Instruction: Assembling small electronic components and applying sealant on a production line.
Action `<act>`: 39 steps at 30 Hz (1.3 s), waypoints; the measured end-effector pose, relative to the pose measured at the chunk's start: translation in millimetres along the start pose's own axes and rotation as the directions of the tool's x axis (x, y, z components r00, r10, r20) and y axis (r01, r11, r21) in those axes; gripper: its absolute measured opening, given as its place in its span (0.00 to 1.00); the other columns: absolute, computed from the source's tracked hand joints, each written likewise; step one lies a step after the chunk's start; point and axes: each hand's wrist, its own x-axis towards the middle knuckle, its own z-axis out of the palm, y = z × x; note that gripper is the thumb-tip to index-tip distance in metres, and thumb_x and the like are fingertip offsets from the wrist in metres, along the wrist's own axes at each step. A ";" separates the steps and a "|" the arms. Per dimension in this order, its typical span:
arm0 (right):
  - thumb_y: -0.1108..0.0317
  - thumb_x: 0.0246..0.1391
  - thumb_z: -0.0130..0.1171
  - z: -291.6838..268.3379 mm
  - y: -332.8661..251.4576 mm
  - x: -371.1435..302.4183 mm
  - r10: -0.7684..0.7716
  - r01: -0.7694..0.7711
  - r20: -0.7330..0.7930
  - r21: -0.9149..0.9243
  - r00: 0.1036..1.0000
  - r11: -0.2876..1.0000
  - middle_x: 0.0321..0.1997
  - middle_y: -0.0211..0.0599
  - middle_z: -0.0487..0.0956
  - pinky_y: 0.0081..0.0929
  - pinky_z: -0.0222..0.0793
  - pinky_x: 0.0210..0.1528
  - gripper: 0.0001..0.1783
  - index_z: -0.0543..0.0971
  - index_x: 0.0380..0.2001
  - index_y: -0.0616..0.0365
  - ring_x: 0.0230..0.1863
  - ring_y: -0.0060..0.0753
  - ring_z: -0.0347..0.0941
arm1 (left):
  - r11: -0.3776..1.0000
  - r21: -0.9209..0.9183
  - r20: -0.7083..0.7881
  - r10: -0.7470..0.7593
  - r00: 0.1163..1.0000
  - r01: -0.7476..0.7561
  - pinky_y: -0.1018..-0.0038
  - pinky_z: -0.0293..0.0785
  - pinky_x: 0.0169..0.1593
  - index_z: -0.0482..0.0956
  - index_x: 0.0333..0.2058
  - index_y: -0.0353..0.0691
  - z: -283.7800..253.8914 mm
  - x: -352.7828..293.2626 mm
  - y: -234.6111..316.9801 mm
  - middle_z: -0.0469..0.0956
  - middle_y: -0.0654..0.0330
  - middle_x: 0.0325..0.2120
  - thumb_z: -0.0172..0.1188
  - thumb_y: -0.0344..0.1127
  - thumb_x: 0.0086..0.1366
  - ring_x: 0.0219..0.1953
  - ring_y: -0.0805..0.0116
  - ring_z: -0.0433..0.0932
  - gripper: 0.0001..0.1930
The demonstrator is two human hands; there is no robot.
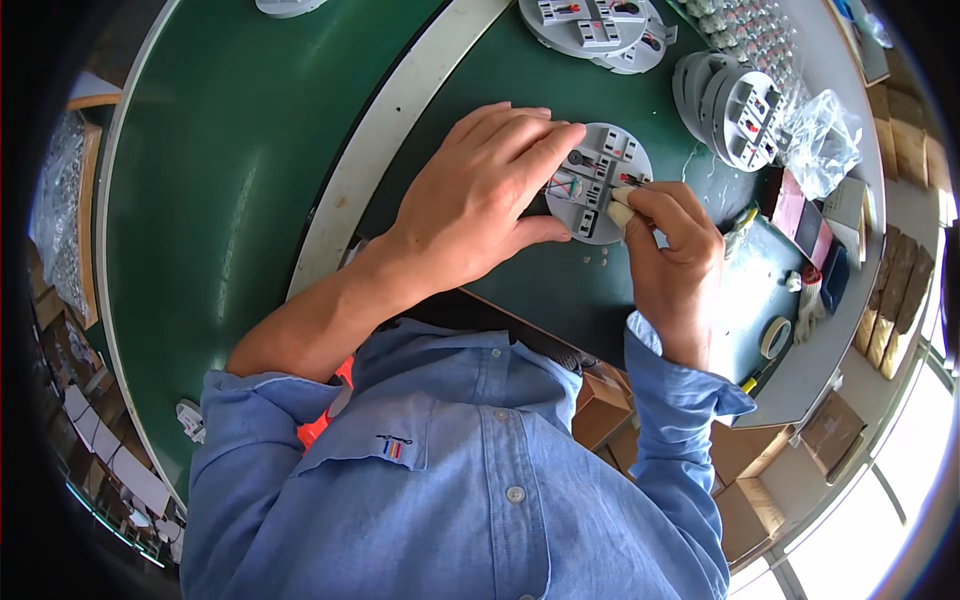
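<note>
A round grey plastic base [600, 170] lies on the dark green bench in front of me, with raised blocks, small dark and red parts and thin coloured wires on its face. My left hand [470, 195] holds its left side, index finger by the upper rim and thumb by the lower rim. Over the right part of the base, my right hand [680, 250] is closed in a pinch, with pale covers on thumb and index fingertips. Whatever sits between those fingertips is too small to make out. Tiny pale bits [590, 259] lie just below the base.
Similar bases stand in a stack [728, 110] at the right and a pile [590, 30] at the far side. Near the stack are a clear plastic bag [822, 145], a tape roll [774, 337] and a yellow-handled tool [756, 380]. A pale rail [400, 100] borders the green surface [220, 150] leftward.
</note>
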 end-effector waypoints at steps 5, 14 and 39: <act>0.84 0.55 0.70 11.0 0.3 -6.7 0.102 -0.101 -0.115 0.016 0.988 0.995 0.50 0.36 0.86 0.27 0.77 0.44 0.16 0.88 0.48 0.67 0.39 0.33 0.80 | 1.000 0.001 0.006 0.009 1.000 -0.009 0.55 0.69 0.72 0.76 0.69 0.40 -0.6 5.7 2.1 0.79 0.54 0.61 0.85 0.33 0.46 0.64 0.52 0.76 0.48; 0.75 0.54 0.76 -11.7 31.1 1.4 -0.274 0.262 -0.050 -0.174 0.960 0.949 0.57 0.42 0.86 0.37 0.78 0.47 0.26 0.85 0.58 0.59 0.44 0.48 0.83 | 0.998 0.026 0.001 0.049 0.999 -0.049 0.56 0.70 0.70 0.74 0.68 0.36 -5.8 10.5 10.3 0.80 0.50 0.57 0.84 0.37 0.51 0.59 0.51 0.80 0.46; 0.49 0.82 0.53 -16.5 55.1 28.1 0.063 -0.228 0.270 0.642 0.961 0.732 0.41 0.31 0.83 0.19 0.68 0.43 0.28 0.84 0.55 0.69 0.38 0.21 0.72 | 0.718 -0.615 0.101 -0.339 0.935 0.327 0.82 0.73 0.33 0.87 0.51 0.32 -5.0 33.1 19.9 0.85 0.61 0.32 0.71 0.31 0.73 0.29 0.79 0.76 0.12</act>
